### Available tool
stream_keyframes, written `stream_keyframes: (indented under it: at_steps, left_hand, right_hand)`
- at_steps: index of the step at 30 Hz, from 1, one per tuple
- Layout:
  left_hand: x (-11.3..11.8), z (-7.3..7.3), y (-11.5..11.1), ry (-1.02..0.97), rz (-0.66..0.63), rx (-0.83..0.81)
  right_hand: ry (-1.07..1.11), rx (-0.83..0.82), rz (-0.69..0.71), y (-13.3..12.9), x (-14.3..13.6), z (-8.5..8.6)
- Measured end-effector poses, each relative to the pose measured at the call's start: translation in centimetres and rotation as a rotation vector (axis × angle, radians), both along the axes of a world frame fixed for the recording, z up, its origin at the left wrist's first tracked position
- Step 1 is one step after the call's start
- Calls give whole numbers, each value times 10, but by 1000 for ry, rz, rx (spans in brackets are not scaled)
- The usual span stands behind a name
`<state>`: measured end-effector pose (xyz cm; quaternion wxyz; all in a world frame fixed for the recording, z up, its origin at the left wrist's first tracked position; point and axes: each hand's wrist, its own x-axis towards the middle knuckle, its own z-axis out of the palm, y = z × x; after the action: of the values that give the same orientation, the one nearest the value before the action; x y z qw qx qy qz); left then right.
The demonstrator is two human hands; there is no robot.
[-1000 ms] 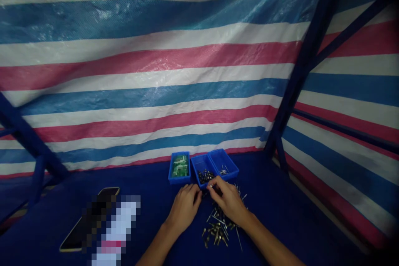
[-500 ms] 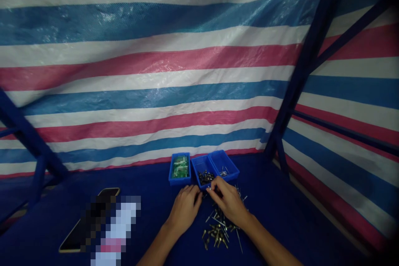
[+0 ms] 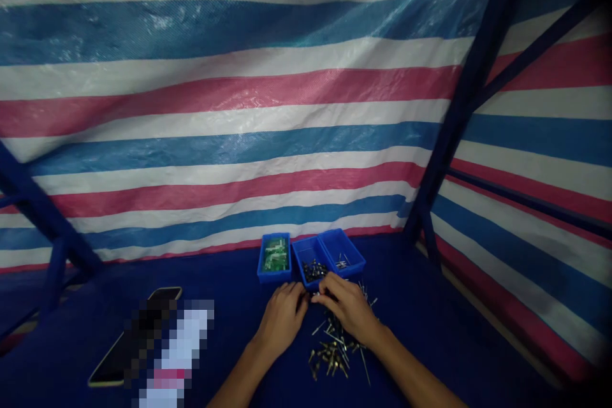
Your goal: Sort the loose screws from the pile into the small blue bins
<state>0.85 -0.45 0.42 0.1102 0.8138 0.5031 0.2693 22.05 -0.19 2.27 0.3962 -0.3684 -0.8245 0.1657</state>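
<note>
My left hand (image 3: 283,313) rests in front of the blue bins, fingers curled down and together; whatever is at its fingertips is hidden. Close beside it, my right hand (image 3: 351,307) is closed in a pinch, its thumb and fingertips pointing at the left hand. A tiny pale glint shows at that pinch, too small to name. Under and below the right hand lies a loose pile of small metal pins and brass-coloured pieces (image 3: 329,358). Just beyond the fingers, the middle blue bin (image 3: 308,247) holds small dark metal parts (image 3: 314,270).
The right blue bin (image 3: 338,242) contains a few silver pins. Green-and-white pieces (image 3: 276,255) fill the left blue bin (image 3: 260,271). A phone (image 3: 112,357) and a blurred-out pale strip (image 3: 184,341) lie at left. Blue frame posts (image 3: 447,118) and striped sheeting (image 3: 239,95) enclose the table.
My right hand has moved slightly left and down, its fingertips now nearer the left hand. The left hand stays in place. The whole view has shifted a little.
</note>
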Motion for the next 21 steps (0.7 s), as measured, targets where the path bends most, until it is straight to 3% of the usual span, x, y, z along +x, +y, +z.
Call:
stream_keyframes:
  at_steps: [5, 15, 21]
  left_hand:
    - [0, -3, 2, -6, -2, 21]
    - [1, 0, 0, 14, 11, 14]
    - [1, 0, 0, 8, 7, 13]
  right_hand:
    - [-3, 17, 49, 1, 0, 0]
    - [36, -15, -42, 3, 2, -6]
    - [58, 12, 33, 3, 2, -5]
